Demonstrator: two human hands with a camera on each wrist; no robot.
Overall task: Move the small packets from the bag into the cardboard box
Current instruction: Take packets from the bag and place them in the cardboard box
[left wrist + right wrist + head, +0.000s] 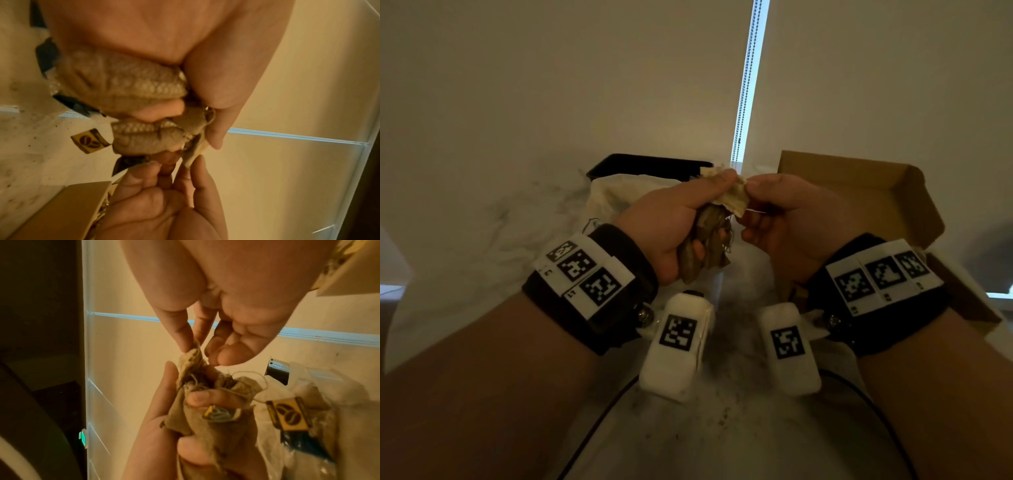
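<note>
Burlap pouch (707, 236) sits bunched in your left hand (671, 226), held above the middle of the table (493, 219), its long axis running from the heel of that hand up to the gathered mouth by your thumb. Your left grip is curled tight round the body of the bag. Your right hand (791, 219) is the one at the opening: thumb and forefinger pinch the pale rim of the mouth, the other fingers loosely bent and holding nothing. A wooden tag with a coffee-bean mark (287, 414) dangles on a string from the bag. No packets show clearly yet; a coloured corner (218, 413) peeks from a fold under your left fingers. The cardboard box (887, 192) stands open toward the table's far right corner, just beyond your right hand, so that hand has the shorter carry. A clear plastic bag (616, 198) lies behind the pouch.
</note>
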